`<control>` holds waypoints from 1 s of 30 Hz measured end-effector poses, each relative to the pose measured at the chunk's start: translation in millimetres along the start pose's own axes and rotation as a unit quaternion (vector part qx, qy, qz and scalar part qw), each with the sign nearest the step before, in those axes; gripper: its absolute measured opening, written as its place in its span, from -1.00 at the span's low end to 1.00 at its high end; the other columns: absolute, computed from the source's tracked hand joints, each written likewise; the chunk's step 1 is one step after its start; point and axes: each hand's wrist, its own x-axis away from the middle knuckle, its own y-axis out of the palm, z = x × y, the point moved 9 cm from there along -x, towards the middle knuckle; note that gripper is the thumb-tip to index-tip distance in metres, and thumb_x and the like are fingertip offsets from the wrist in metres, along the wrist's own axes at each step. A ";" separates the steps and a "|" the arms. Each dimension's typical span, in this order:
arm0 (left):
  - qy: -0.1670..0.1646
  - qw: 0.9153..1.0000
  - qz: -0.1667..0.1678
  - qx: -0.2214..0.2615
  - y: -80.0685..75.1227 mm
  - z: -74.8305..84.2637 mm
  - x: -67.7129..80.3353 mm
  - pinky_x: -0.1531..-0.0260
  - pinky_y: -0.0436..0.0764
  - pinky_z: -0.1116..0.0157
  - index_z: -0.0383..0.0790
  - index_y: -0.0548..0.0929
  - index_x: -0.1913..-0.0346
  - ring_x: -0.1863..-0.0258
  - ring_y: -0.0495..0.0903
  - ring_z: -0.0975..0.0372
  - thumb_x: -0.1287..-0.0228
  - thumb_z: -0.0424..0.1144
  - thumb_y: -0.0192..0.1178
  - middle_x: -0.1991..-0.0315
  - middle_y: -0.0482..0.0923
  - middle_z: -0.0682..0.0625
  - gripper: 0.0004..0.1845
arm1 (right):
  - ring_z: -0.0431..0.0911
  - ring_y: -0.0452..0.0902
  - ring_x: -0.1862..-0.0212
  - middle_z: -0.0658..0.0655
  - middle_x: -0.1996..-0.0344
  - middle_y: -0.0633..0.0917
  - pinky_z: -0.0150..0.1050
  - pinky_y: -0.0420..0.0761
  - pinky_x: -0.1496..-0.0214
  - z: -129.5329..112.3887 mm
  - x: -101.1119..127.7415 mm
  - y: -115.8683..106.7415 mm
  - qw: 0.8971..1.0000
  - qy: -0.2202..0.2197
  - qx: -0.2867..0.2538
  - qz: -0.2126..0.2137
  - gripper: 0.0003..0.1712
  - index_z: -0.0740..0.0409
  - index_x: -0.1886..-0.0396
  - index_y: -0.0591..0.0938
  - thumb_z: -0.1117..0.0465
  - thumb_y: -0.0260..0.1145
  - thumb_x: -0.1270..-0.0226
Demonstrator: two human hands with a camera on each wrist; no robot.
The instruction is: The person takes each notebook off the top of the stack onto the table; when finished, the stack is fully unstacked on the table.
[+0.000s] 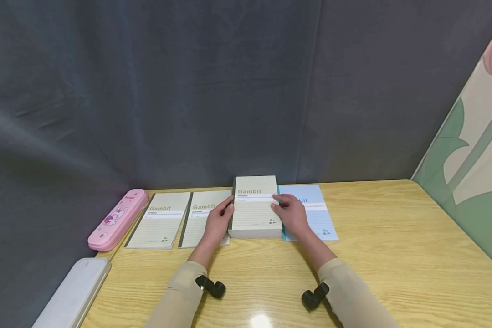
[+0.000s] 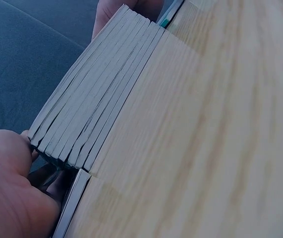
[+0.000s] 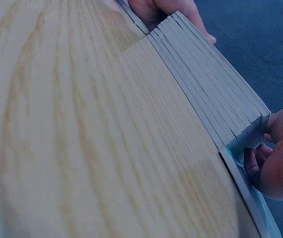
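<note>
Cream nbks (image 1: 157, 225) (image 1: 197, 227) x2, nbk pile (image 1: 252, 210) btwn 2 hands (image 1: 217, 223) (image 1: 294, 215), 1 blue nbk (image 1: 320, 222)

A dark blue-grey curtain (image 1: 213, 91) hangs across the far side and down the left, creased at left. Light wood-grain table (image 1: 393, 237) below, a bright glare spot (image 1: 261, 320) at its near edge. At right, a cream wall panel (image 1: 471, 159) shows green leaves and a pink flower.

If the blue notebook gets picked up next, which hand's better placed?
Right, probably. The right hand touches the stack on its right, beside the blue notebook; the left hand is on the opposite side, by a cream notebook.
</note>
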 end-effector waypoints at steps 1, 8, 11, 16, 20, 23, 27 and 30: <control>-0.001 1.000 0.001 -0.003 -0.1 0.0 -0.1 -0.42 0.35 0.09 -0.04 0.52 -0.42 -0.44 0.32 0.05 -0.56 -0.09 0.11 -0.41 0.43 -0.04 -0.55 | 0.15 0.58 -0.09 0.32 -0.24 0.56 0.04 0.59 -0.18 0.3 -0.1 -0.3 1.000 0.003 0.000 0.001 -0.60 0.28 -0.21 0.66 0.26 0.35 -0.42; -0.020 0.999 0.004 -0.024 0.3 -1.1 -1.6 -0.43 0.32 0.09 -0.03 0.48 -0.45 -0.46 0.29 0.08 -0.60 -0.15 0.05 -0.42 0.42 -0.03 -0.56 | 0.08 0.59 -0.04 0.28 -0.08 0.66 -0.04 0.60 -0.10 7.6 -0.7 -4.6 0.999 0.046 -0.012 0.010 -0.61 0.21 -0.22 0.67 0.26 0.32 -0.44; -0.029 0.999 0.006 -0.035 0.3 -0.5 -1.3 -0.42 0.34 0.07 -0.03 0.49 -0.43 -0.45 0.30 0.08 -0.60 -0.17 0.04 -0.40 0.45 -0.05 -0.57 | 0.06 0.58 -0.02 0.26 -0.04 0.67 -0.10 0.59 -0.06 8.9 -0.3 -4.8 0.998 0.054 -0.021 0.010 -0.62 0.21 -0.22 0.67 0.26 0.31 -0.45; -0.033 0.998 0.010 -0.047 0.3 -0.9 -0.9 -0.42 0.35 0.04 0.01 0.54 -0.39 -0.44 0.31 0.06 -0.59 -0.18 0.04 -0.37 0.48 -0.06 -0.60 | 0.06 0.60 -0.05 0.25 -0.07 0.67 -0.07 0.61 -0.09 10.3 0.4 -4.8 0.998 0.051 -0.024 0.004 -0.63 0.17 -0.21 0.68 0.23 0.31 -0.46; -0.035 0.998 0.019 -0.047 -1.6 -2.9 -1.2 -0.41 0.35 0.05 0.01 0.57 -0.37 -0.44 0.33 0.06 -0.56 -0.19 0.08 -0.37 0.48 -0.04 -0.61 | 0.07 0.61 -0.12 0.25 -0.13 0.68 -0.03 0.60 -0.18 12.9 1.1 -5.9 0.998 0.054 -0.024 -0.003 -0.60 0.15 -0.20 0.69 0.14 0.37 -0.43; -0.032 0.998 0.022 -0.049 -1.9 -4.0 -2.0 -0.40 0.37 0.06 0.01 0.58 -0.36 -0.42 0.36 0.06 -0.54 -0.18 0.12 -0.36 0.50 -0.03 -0.60 | 0.07 0.58 -0.17 0.25 -0.12 0.69 -0.01 0.58 -0.23 14.3 1.3 -9.5 0.998 0.061 -0.018 0.000 -0.60 0.13 -0.19 0.71 0.13 0.39 -0.41; -0.023 0.999 0.015 -0.043 -0.7 -2.9 -1.8 -0.40 0.38 0.07 -0.04 0.56 -0.37 -0.41 0.36 0.05 -0.54 -0.20 0.13 -0.35 0.50 -0.05 -0.59 | 0.07 0.55 -0.21 0.23 -0.13 0.69 -0.01 0.55 -0.25 15.1 1.7 -16.6 0.997 0.078 -0.023 0.008 -0.65 0.15 -0.16 0.72 0.17 0.35 -0.44; -0.019 0.999 0.012 -0.036 -0.6 -1.5 -1.3 -0.40 0.37 0.05 -0.07 0.56 -0.37 -0.42 0.35 0.03 -0.54 -0.23 0.13 -0.36 0.49 -0.07 -0.59 | 0.05 0.55 -0.20 0.22 -0.14 0.69 -0.06 0.55 -0.21 17.4 2.2 -21.6 0.995 0.096 -0.036 0.016 -0.68 0.16 -0.13 0.73 0.20 0.33 -0.46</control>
